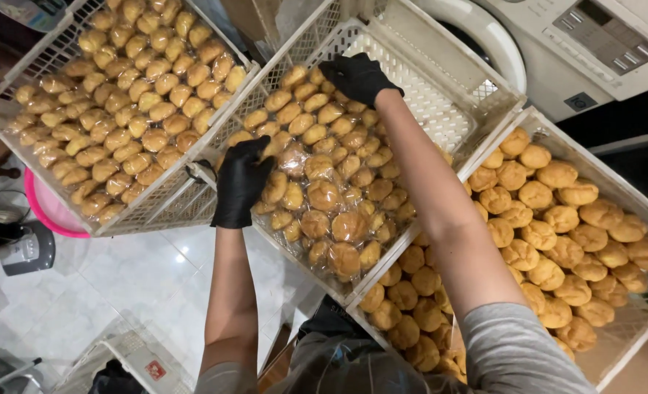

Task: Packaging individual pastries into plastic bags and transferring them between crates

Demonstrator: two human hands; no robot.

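Black gloves cover both hands, which work over the middle crate (441, 95), a cream plastic lattice tray set between two others. The left hand (241, 181) rests on the crate's near-left rim, its fingers curled together over wrapped pastries (324, 193) just inside that edge; whether they grip a single packet cannot be told, since glove and wrapping overlap. The right hand (358, 76) reaches to the far side of the heap, fingers bent downward and close together on the topmost packets beside the bare stretch of crate floor.

Contents of the middle crate are small golden buns in clear film, piled against its left and near walls, leaving the far-right corner uncovered. This suggests the hands bracket the heap from both ends so as to hold it compact.

The left crate (17, 120) carries unwrapped buns in rows, filled edge to edge. The right crate (634, 197) holds larger round puffs, also unwrapped, with its near edge overlapped by the middle crate's corner. All three tilt slightly, leaning on one another.

A white washing machine (557, 44) stands beyond the crates; a pink basin (43, 211) sits under the left crate's near corner on the tiled floor (141, 277).
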